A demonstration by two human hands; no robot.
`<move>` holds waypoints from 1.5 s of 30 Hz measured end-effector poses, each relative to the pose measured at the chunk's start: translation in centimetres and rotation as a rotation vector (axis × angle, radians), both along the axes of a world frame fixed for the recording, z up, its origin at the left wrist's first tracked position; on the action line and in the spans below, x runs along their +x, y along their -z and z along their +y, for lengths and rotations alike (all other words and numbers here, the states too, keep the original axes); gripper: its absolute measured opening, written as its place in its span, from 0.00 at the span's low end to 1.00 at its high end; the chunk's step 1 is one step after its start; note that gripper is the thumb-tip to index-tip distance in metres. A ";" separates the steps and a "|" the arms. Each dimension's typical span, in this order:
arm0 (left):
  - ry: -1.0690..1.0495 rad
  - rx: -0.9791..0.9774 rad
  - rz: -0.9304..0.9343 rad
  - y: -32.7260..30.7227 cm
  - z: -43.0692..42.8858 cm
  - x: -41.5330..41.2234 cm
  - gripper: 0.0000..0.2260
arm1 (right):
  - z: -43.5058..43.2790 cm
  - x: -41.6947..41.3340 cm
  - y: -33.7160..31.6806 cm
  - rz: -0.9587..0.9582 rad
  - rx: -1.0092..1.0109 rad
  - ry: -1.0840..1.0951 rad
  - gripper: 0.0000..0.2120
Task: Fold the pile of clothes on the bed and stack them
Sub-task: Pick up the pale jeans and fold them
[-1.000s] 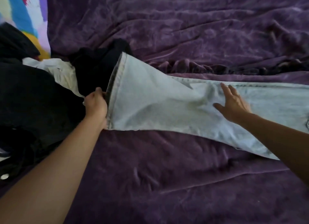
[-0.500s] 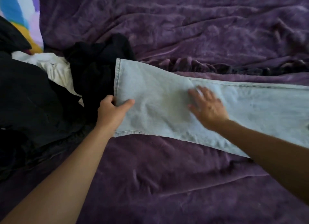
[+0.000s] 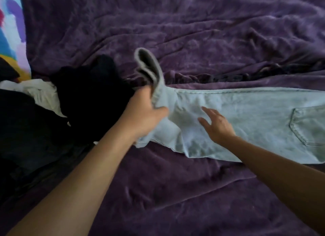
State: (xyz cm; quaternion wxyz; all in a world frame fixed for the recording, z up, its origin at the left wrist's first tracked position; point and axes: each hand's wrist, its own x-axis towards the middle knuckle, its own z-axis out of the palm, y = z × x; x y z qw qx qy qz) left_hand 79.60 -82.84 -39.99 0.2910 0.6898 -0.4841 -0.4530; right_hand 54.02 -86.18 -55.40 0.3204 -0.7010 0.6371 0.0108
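Left hand (image 3: 144, 116) fisted round the jeans (image 3: 246, 123) hem, forearm extended from lower left. Right hand (image 3: 217, 125) palm down, fingers spread, arm in from the right.

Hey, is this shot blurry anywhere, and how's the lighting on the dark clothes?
Head view: soft motion blur on the left hand and the raised hem of the jeans it grips; the right hand is smeared too. Head view: dim, even light, no glare; the black clothes lose nearly all detail.

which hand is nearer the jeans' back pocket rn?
Right. The right hand is spread over the jeans leg, short of the back pocket; the left hand grips the raised hem, farther off.
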 end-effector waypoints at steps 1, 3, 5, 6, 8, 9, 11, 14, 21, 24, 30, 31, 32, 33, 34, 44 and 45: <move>0.089 0.016 -0.086 0.0 -0.7 -2.8 0.15 | 0.5 -2.0 -0.4 -0.015 -0.027 0.067 0.26; 0.222 0.053 -0.224 1.1 -1.8 -9.1 0.12 | 1.6 -6.1 -1.0 -0.026 -0.058 0.177 0.24; 0.267 0.076 -0.227 3.2 -2.6 -15.1 0.12 | 2.7 -10.0 -1.3 -0.029 -0.049 0.241 0.23; 0.270 0.130 -0.122 4.4 -2.9 -17.3 0.14 | 3.2 -11.8 -1.4 -0.027 -0.033 0.256 0.23; 0.296 0.302 0.085 7.0 -2.9 -21.6 0.25 | 4.1 -15.9 -1.6 -0.006 -0.022 0.273 0.22; 0.361 0.332 0.054 8.4 -2.3 -23.0 0.28 | 4.6 -18.0 -1.6 0.017 -0.025 0.270 0.22; 0.528 0.276 -0.319 11.6 -0.4 -24.8 0.28 | 5.6 -21.7 -1.5 0.085 -0.013 0.227 0.22; 0.662 0.253 -0.746 14.6 3.5 -26.6 0.31 | 6.6 -26.1 -1.1 0.123 0.019 0.129 0.19; 0.707 0.318 -0.944 15.3 5.6 -31.0 0.33 | 5.1 -33.4 -2.8 0.064 -0.094 0.160 0.17; 0.661 0.231 -0.872 15.9 4.1 -32.7 0.30 | 2.2 -39.2 -4.3 0.162 -0.318 0.340 0.19; 0.666 0.389 -0.900 18.6 4.5 -36.4 0.29 | -2.6 -48.6 -4.5 0.171 0.092 0.837 0.45; 0.669 0.391 -0.920 18.8 4.6 -36.4 0.29 | -2.8 -49.0 -4.6 0.084 0.161 0.901 0.45; 0.670 0.390 -0.934 18.9 4.6 -36.3 0.29 | -3.0 -49.1 -4.9 -0.006 0.216 0.948 0.42; 0.671 0.386 -0.943 18.8 4.6 -36.2 0.30 | -3.1 -49.1 -5.3 -0.098 0.263 0.972 0.37; 0.671 0.379 -0.952 18.7 4.6 -36.1 0.30 | -3.3 -48.8 -6.0 -0.178 0.285 0.972 0.30; 0.599 0.184 -0.740 14.7 6.1 -33.9 0.24 | -5.7 -31.5 -16.6 -0.218 -0.023 0.169 0.16; 0.534 0.156 -0.669 14.1 6.3 -33.3 0.21 | -5.7 -28.3 -15.7 -0.164 -0.019 0.078 0.19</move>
